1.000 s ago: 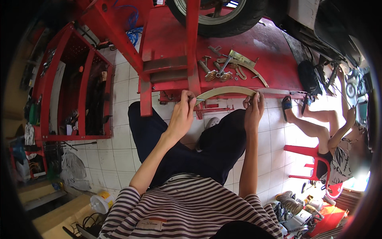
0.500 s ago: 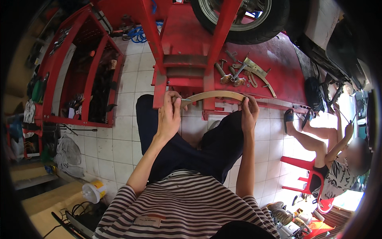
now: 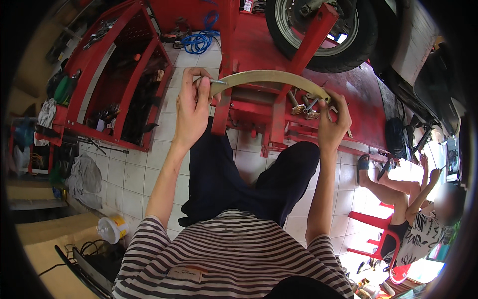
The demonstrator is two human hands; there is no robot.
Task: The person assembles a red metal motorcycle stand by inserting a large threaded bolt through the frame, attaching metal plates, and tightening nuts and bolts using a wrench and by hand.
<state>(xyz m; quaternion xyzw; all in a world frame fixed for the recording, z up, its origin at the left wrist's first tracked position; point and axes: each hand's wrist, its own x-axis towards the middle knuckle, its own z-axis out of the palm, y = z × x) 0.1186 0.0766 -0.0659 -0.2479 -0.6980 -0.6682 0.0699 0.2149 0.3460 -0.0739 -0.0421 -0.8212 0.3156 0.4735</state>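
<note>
Between my two hands a curved, brass-coloured metal strip [image 3: 269, 76] arches upward. My left hand [image 3: 193, 112] pinches its left end, along with a thin silver pin or bolt [image 3: 218, 82] that sticks out to the right across the strip. At the other end, which has a small hole, my right hand [image 3: 332, 124] grips the strip between thumb and fingers. Behind the right part of the strip, metal parts with round brass-coloured ends [image 3: 298, 108] lie on a red platform [image 3: 358, 94], partly hidden by my hand and the strip.
A red frame post [image 3: 313, 42] rises from the platform, before a motorcycle wheel [image 3: 368, 35]. Left stand a red tool cabinet [image 3: 79, 112], a coiled blue hose [image 3: 197, 44] and a white bucket [image 3: 110, 230]. At right a person [image 3: 398, 197] sits on a red chair [image 3: 366, 218].
Both hands have raised the strip, and it looks larger and nearer. The view has shifted, so the cabinet, platform and wheel sit further right. The strip now covers part of the frame.
</note>
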